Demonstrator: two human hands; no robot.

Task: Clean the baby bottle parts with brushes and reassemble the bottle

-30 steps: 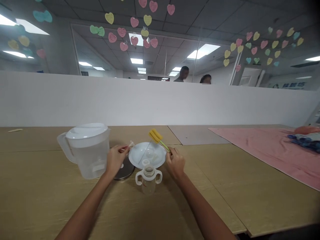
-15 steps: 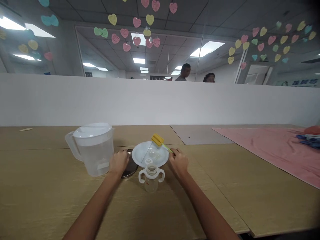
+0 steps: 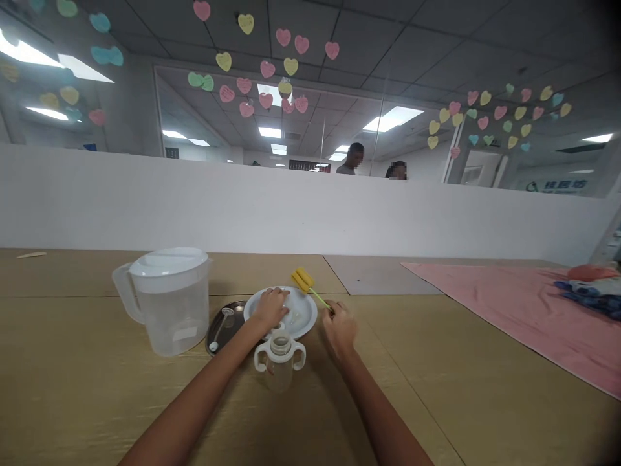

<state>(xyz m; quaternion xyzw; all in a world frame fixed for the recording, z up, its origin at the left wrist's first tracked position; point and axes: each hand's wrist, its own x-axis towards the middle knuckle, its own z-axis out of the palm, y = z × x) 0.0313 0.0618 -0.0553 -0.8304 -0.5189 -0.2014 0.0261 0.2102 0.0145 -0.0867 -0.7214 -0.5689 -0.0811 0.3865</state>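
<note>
My right hand (image 3: 340, 327) is closed on the green handle of a brush with a yellow sponge head (image 3: 303, 279). Over the white plate (image 3: 310, 315) reaches my left hand (image 3: 272, 307), its fingers partly spread above small clear pieces that I cannot make out well. A clear baby bottle (image 3: 280, 372) with two white handles stands uncapped in front of the plate. To the left, a round metal tray (image 3: 233, 323) holds a small white stick-like part (image 3: 222, 328).
A lidded clear pitcher (image 3: 177, 317) of water stands left of the tray. On the right lies a pink cloth (image 3: 504, 298) with blue and red fabric (image 3: 589, 291) at its far end. A low white wall (image 3: 310, 217) borders the table; two people are beyond the glass.
My left hand has moved right, from the metal tray to over the plate, and the white part on the tray now shows. The view has shifted slightly. My right hand still holds the brush.
</note>
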